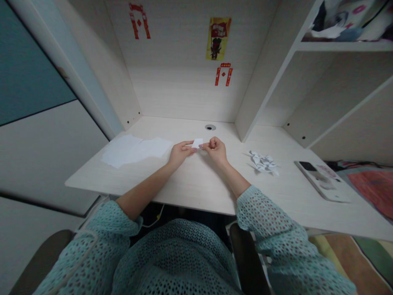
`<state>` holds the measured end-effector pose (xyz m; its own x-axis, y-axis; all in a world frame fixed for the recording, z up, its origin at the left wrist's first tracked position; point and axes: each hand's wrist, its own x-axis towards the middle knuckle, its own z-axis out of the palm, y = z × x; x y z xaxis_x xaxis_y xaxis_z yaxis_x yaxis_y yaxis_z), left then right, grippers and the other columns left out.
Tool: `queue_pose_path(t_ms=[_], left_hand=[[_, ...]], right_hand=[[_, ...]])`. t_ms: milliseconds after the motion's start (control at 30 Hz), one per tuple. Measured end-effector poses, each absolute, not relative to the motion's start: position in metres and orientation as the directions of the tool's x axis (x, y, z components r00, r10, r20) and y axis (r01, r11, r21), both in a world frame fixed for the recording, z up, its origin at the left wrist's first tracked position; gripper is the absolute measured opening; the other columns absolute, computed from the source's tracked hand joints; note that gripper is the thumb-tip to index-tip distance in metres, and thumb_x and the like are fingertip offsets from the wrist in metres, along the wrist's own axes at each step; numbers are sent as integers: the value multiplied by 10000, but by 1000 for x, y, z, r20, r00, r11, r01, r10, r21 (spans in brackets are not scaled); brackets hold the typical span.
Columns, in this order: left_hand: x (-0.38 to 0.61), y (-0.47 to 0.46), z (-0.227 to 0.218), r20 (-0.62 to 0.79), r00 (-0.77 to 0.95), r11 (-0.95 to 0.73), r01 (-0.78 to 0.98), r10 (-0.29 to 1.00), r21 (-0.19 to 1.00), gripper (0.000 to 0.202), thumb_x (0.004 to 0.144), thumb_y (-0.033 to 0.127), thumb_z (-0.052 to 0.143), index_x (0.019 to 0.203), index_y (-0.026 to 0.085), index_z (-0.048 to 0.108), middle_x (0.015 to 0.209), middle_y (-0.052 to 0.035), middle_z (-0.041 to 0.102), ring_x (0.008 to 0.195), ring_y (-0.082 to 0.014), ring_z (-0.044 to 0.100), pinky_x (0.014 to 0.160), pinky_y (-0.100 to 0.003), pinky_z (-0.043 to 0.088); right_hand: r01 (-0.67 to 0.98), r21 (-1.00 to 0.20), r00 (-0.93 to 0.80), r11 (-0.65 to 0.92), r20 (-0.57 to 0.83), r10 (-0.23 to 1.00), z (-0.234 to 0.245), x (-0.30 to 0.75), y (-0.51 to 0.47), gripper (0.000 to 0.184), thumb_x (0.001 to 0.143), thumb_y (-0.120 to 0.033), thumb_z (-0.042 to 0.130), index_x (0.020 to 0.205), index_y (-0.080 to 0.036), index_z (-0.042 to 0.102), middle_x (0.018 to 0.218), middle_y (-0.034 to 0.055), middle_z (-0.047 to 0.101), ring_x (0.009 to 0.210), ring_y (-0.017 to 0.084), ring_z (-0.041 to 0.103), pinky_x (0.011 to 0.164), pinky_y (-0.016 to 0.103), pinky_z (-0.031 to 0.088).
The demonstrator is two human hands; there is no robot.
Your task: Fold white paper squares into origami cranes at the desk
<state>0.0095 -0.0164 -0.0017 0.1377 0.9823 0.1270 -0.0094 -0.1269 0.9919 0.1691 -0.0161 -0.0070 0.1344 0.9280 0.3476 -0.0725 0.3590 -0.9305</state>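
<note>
- Well, no brand or label could be read; the yellow poster (218, 39) on the back wall carried red and dark print, probably characters, but it was too blurred to make out.
- The left hand (181, 153) had its fingers nearly straight and close together, with the fingertips (192, 150) and thumb pinching the left edge of a white paper scrap (197, 143).
- The right hand (216, 150) had its fingers curled inward, with the thumb and index finger closed on the scrap's right edge.
- The scrap was held between the hands, just above the desk (92, 180), near its middle and in front of a round cable hole (210, 127).
- Loose white sheets (135, 149) lay flat beside the left hand, almost touching it.
- A crumpled or cut paper piece (262, 162) lay to the right of the right hand, well apart from it.
- Farther right, a phone-like flat object (321, 180) lay near the desk edge.
- Red paper decorations (139, 20) hung on the wall.
- Mesh teal sleeves (264, 221) covered both upper arms.
</note>
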Motion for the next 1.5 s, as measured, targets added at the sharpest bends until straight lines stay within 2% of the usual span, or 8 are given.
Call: queue_pose_path(t_ms=[200, 467, 567, 800, 1133, 1267, 1400, 1500], left_hand=[[11, -12, -10, 88, 171, -75, -80, 981, 994, 465, 569, 360, 775, 950, 118, 659, 814, -88, 706, 729, -162, 659, 761, -305, 512], [9, -12, -5, 65, 187, -40, -131, 980, 991, 461, 584, 350, 770, 963, 111, 663, 849, -99, 707, 752, -161, 662, 768, -291, 509], [8, -13, -5, 66, 184, -41, -139, 981, 989, 478, 588, 350, 767, 983, 102, 658, 866, -107, 707, 758, -165, 663, 782, -299, 508], [10, -14, -5, 93, 229, -64, -134, 969, 989, 489, 594, 376, 760, 987, 101, 661, 888, -116, 706, 783, -188, 666, 809, -332, 508], [13, -16, -5, 82, 205, -59, -114, 975, 992, 477, 615, 364, 749, 996, 100, 637, 867, -121, 704, 759, -176, 668, 756, -305, 515], [12, -16, -5, 104, 164, -88, -99, 981, 991, 529, 620, 338, 747, 1067, 105, 587, 797, -92, 705, 714, -172, 669, 730, -308, 522], [12, -21, -4, 182, 174, -184, -7, 968, 983, 500, 654, 342, 719, 1087, 140, 569, 736, -52, 697, 709, -163, 665, 721, -293, 520], [13, -24, -5, 219, 201, -240, 85, 955, 967, 417, 672, 387, 694, 1001, 149, 598, 733, -50, 693, 726, -170, 663, 704, -279, 514]], right_hand=[[93, -915, 139, 393, 403, 905, -6, 170, -18, 411, 599, -339, 704, 623, -225, 310, 591, -26, 594, 559, 131, 564, 520, 232, 380], [-31, -928, 92, 371, 367, 926, -6, 163, -20, 351, 603, -408, 716, 821, -221, 515, 622, -24, 630, 582, 143, 591, 559, 255, 436], [-86, -927, 53, 364, 361, 931, -5, 161, -23, 423, 558, -403, 750, 864, -225, 519, 671, -17, 655, 609, 146, 606, 590, 262, 456], [-142, -945, 33, 295, 294, 955, -4, 164, -23, 502, 530, -422, 766, 865, -241, 438, 584, -51, 630, 510, 126, 565, 537, 241, 425], [-33, -918, 50, 395, 393, 918, -3, 164, -23, 473, 634, -404, 692, 1030, -251, 485, 573, -67, 561, 582, 129, 556, 649, 266, 444], [-63, -922, 58, 383, 380, 923, -5, 161, -24, 496, 637, -408, 692, 1072, -239, 525, 610, -44, 604, 598, 134, 565, 656, 272, 442], [-78, -955, 2, 287, 288, 958, -9, 159, -22, 365, 617, -459, 694, 832, -170, 632, 639, 13, 633, 581, 139, 559, 585, 261, 416], [31, -958, 45, 284, 286, 957, -12, 160, -21, 341, 630, -491, 673, 588, -160, 604, 543, -7, 571, 498, 108, 479, 506, 241, 351]])
